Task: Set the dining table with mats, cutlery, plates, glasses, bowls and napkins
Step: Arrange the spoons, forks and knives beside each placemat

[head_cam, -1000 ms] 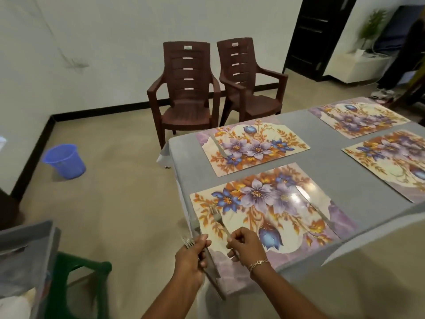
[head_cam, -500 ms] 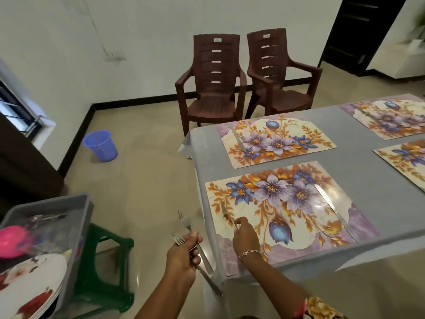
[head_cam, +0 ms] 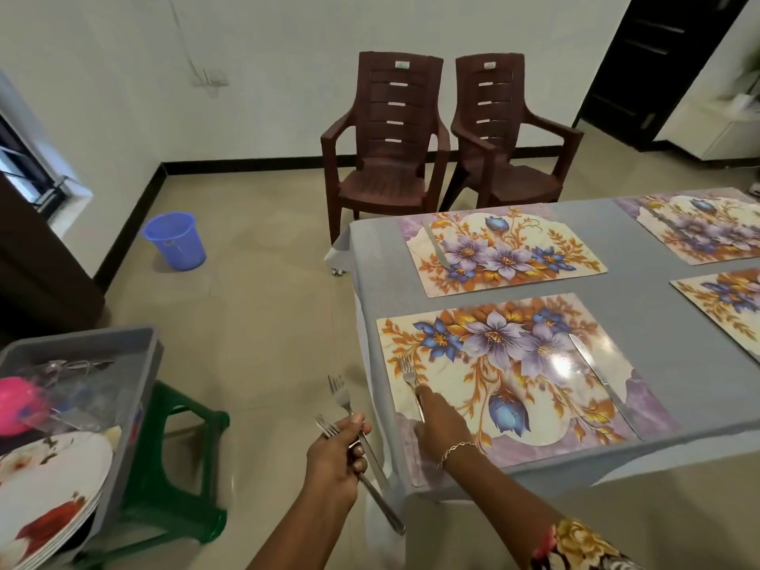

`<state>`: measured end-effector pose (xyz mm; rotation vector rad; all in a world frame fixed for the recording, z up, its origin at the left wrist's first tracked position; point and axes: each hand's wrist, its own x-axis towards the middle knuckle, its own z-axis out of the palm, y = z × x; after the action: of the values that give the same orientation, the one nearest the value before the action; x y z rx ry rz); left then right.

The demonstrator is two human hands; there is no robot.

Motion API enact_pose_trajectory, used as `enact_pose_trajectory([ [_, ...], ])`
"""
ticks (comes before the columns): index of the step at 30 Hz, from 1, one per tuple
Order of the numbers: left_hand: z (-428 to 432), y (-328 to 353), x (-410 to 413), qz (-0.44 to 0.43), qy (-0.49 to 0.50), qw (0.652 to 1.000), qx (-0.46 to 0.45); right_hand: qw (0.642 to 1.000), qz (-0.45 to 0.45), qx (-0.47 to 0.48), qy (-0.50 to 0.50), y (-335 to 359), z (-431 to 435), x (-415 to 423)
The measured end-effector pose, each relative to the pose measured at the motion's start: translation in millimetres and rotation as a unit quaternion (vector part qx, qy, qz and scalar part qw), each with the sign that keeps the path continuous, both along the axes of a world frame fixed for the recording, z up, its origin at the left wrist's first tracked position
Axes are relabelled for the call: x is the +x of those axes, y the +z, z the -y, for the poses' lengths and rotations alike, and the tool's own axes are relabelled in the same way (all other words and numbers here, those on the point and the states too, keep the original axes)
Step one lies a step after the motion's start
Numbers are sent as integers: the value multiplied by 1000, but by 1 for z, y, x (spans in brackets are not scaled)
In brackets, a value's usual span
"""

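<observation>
Fork (head_cam: 408, 374) now lies flat on near mat (head_cam: 534, 409), tines pointing away from the person. A sec ago right hand (head_cam: 438, 421) was pinching it at the mat's near edge. Right grip has loosened: fingers stretched along the handle, touching it, not curled round it. Left hand (head_cam: 335, 454) has barely shifted, grip closed round two spare forks (head_cam: 343, 399), held off the worktop's left edge, over the floor.

Meaning, prob.: this setting's fork is placed. Knife (head_cam: 596, 376) is already on the mat's right side, so cutlery here looks done. Far mat (head_cam: 506, 253), just beyond, has only a second knife (head_cam: 436, 250), so it's likely next for a spare. No plates, glasses, bowls or napkins on the worktop in view; task is early.

Worktop (head_cam: 658, 306) has a grey cloth, w/ near mat at its near-left corner & more mats (head_cam: 699, 232) toward the right, cut off by frame. View has swung left, showing a grey tub (head_cam: 140, 376) on a green stool (head_cam: 193, 417), w/ stacked plates (head_cam: 49, 479) & smth pink (head_cam: 14, 409) in it. Beyond: blue bin (head_cam: 174, 240), two brown chairs (head_cam: 386, 158), dark door (head_cam: 641, 55).
</observation>
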<state>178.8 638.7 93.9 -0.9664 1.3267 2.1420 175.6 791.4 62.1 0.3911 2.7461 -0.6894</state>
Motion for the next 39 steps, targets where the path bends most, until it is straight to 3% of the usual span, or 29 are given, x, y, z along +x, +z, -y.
enact_pose_trajectory([
  [14, 3, -3, -8, 4, -10, 1000, 7, 996, 40, 44, 70, -1, -7, -9],
  [27, -4, -2, -12, 9, -44, 999, 3, 997, 40, 26, 59, 2, -4, 1],
  [30, -9, 3, -12, 8, -59, 998, 4, 999, 27, 6, 29, 5, -6, 3],
  [34, -26, 4, -14, 0, -95, 995, 13, 996, -55, -49, -58, 7, -16, 14],
  [39, -73, 6, -10, -7, -156, 988, 0, 967, -120, -197, -106, 28, -43, 34],
])
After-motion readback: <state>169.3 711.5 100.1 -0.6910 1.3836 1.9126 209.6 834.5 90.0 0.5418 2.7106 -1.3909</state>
